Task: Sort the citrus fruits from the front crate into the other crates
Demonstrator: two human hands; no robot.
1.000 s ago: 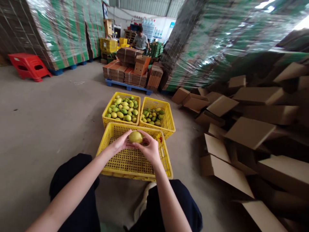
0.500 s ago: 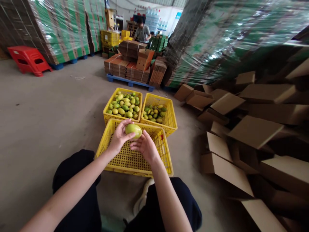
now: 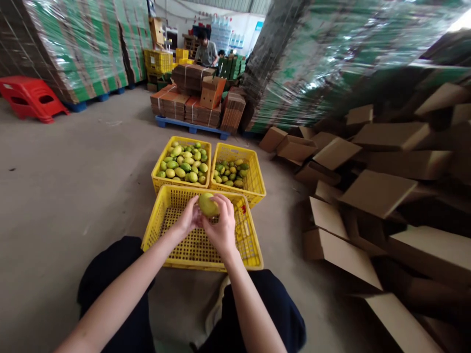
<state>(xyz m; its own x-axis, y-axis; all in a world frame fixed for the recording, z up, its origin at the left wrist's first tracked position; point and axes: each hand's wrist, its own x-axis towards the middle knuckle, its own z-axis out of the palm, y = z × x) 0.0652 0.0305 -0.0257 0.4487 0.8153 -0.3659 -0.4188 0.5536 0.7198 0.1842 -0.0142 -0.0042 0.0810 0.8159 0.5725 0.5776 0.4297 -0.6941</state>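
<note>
Mid-frame, over the nearest crate [image 3: 250, 247], the right hand [image 3: 222, 226] pinches a yellow-green fruit [image 3: 207, 204]; the left hand [image 3: 188, 217] curls its fingers beside it, contact unclear. Looks like checking; the next move wants a sure grip.

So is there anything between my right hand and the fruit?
Nothing visible: the right hand grips the fruit directly, above the near yellow crate. The left hand is close beside it; contact there is unclear.
</note>
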